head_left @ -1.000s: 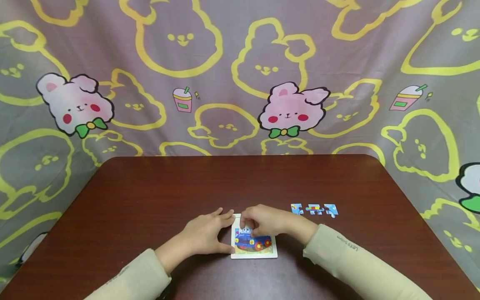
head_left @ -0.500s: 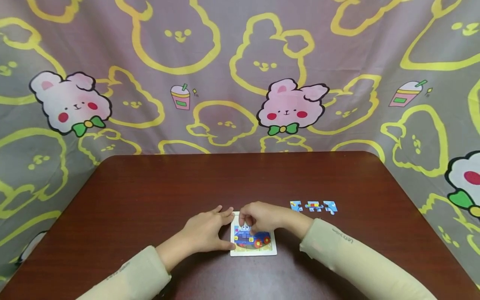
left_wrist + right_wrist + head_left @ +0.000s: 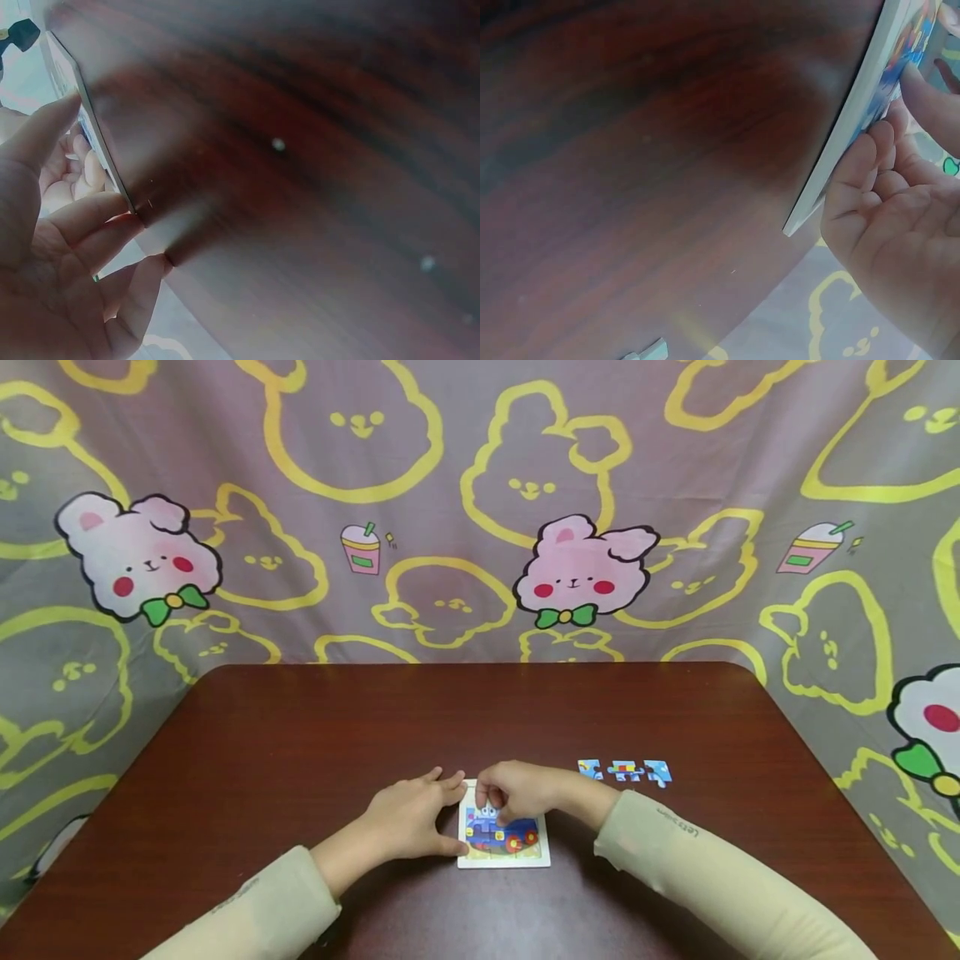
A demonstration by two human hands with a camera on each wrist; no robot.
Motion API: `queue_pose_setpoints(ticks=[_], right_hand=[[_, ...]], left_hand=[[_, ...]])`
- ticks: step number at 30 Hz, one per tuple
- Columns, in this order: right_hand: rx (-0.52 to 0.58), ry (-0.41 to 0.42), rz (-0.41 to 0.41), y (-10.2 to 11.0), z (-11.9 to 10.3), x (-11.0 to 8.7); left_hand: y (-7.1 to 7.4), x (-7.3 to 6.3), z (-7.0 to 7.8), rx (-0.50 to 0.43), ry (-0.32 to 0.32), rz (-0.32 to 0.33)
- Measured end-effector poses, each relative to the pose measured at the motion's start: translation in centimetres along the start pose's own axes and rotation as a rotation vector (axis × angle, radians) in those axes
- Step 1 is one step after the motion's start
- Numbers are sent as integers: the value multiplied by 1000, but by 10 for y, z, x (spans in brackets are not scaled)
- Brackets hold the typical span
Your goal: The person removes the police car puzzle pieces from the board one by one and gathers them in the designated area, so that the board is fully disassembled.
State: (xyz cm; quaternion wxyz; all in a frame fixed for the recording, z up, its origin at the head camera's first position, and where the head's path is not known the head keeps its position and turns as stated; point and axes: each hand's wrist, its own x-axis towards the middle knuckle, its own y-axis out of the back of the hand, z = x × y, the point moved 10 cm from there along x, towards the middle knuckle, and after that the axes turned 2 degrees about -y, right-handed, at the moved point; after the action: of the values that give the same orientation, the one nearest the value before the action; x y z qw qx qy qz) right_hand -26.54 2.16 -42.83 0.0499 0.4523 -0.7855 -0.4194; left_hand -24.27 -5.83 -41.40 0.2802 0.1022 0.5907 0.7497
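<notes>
A small jigsaw puzzle (image 3: 513, 837) of a blue vehicle with eyes and red wheels lies in a white-framed tray (image 3: 504, 862) on the table. My left hand (image 3: 408, 817) is spread along the tray's left side, the thumb at its lower part and the fingertips at the upper left corner. Over the upper part of the picture is my right hand (image 3: 517, 789), fingers bent, with thumb and index finger pinching at the puzzle piece with eyes (image 3: 489, 812). That hand hides the puzzle's upper right part. In the right wrist view, the thumb (image 3: 922, 97) meets the picture.
Several loose pieces, light blue at the left (image 3: 589, 769), red and yellow in the middle (image 3: 624, 770) and light blue at the right (image 3: 657, 772), lie in a row beyond the right forearm. A patterned curtain (image 3: 450, 527) surrounds the brown table (image 3: 375, 718).
The view has tipped slightly, so table and tray sit a little higher in it. Both hands keep nearly the same place on the tray and puzzle.
</notes>
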Motion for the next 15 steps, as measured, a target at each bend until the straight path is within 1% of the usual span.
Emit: queue_pose_setpoints(ticks=[4,9,15], right_hand=[[8,-9,5,-1,1,3],[48,-21,0,-1,3,2],[125,2,-33,0,3,0]], left_hand=[[0,0,-1,-3,5,-2],[0,0,-1,0,3,-2],[-2,2,0,2,-2,-4]])
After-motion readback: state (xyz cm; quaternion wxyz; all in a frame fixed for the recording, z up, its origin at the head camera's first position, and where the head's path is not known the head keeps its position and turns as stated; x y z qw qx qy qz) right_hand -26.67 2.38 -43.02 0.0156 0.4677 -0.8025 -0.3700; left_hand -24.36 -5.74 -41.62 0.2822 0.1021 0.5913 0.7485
